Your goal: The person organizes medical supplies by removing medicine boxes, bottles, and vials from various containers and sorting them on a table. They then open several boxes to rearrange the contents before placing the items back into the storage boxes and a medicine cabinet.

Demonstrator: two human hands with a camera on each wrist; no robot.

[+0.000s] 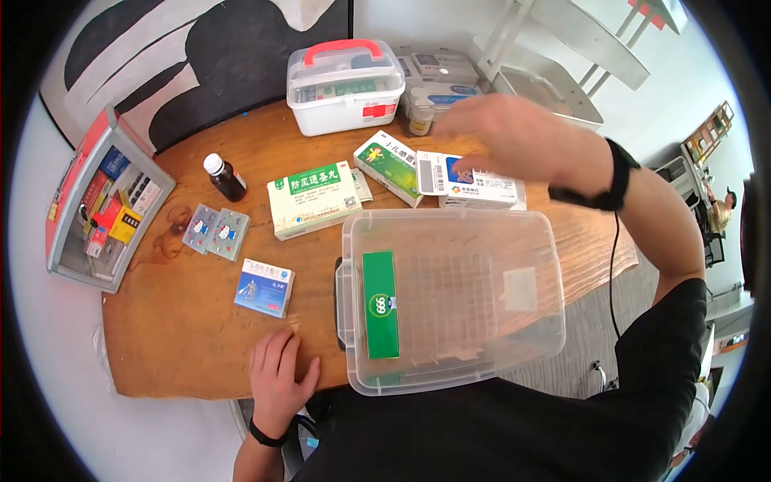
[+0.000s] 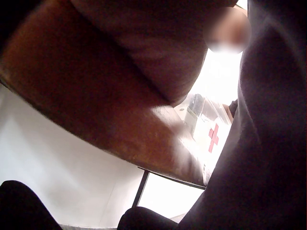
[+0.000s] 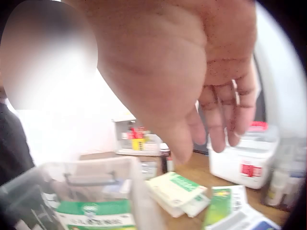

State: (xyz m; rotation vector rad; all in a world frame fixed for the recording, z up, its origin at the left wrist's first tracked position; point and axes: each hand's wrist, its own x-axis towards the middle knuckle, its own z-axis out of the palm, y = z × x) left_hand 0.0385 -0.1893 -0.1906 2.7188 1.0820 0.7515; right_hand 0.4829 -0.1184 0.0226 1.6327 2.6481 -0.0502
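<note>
My right hand (image 1: 514,140) hangs in the air over the back right of the table, above a white and blue box (image 1: 482,186); in the right wrist view its fingers (image 3: 224,115) point down, relaxed, with nothing held. My left hand (image 1: 281,373) rests on the table's front edge, below a blue and white box (image 1: 265,287). A clear plastic bin (image 1: 520,253) stands in front of me with a green 999 box (image 1: 381,305) against its left side. Behind the bin lie a cream and green box (image 1: 315,201) and a green box (image 1: 387,165).
A white case with a red handle (image 1: 345,88) stands at the back, beside a small white bottle (image 1: 421,116) and a clear container (image 1: 446,76). On the left are a grey and red cabinet (image 1: 108,201), a dark bottle (image 1: 225,178) and two small clear cases (image 1: 215,231).
</note>
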